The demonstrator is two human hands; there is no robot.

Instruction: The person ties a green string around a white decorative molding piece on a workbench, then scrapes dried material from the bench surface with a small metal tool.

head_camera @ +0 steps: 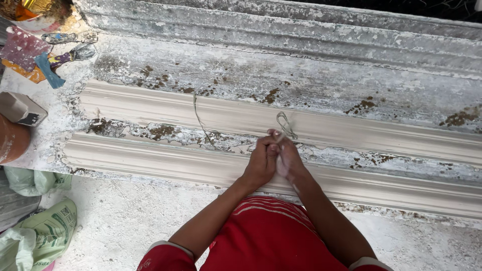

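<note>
- Pinching a thin strand of fibre [286,125], the right hand [290,159] has its grip closed tight, fingers curled in and thumb pressed against them; a small loop of the strand stands up just above the fingertips.
- The left hand [261,163] is also closed into a loose fist, its grip pressed against the right hand so the two touch knuckle to knuckle; whether it holds the same strand cannot be told, since the fingers hide it.
- Both forearms reach forward from the red shirt [266,236] and converge, wrists nearly straight, hands meeting over the near moulding strip [150,163].
- A second length of fibre [199,118] lies loose across the far moulding strip [165,108], trailing down toward the hands.
- The two pale moulding strips lie side by side, apart, along the plaster-crusted tabletop [301,85], with a rough, flaking band between them.
- At the far left edge sit a brush [75,54] with a stained handle, coloured scraps [22,50] and a small block [19,108].
- Green sacks [42,233] rest on the floor at lower left, well apart from the hands.
</note>
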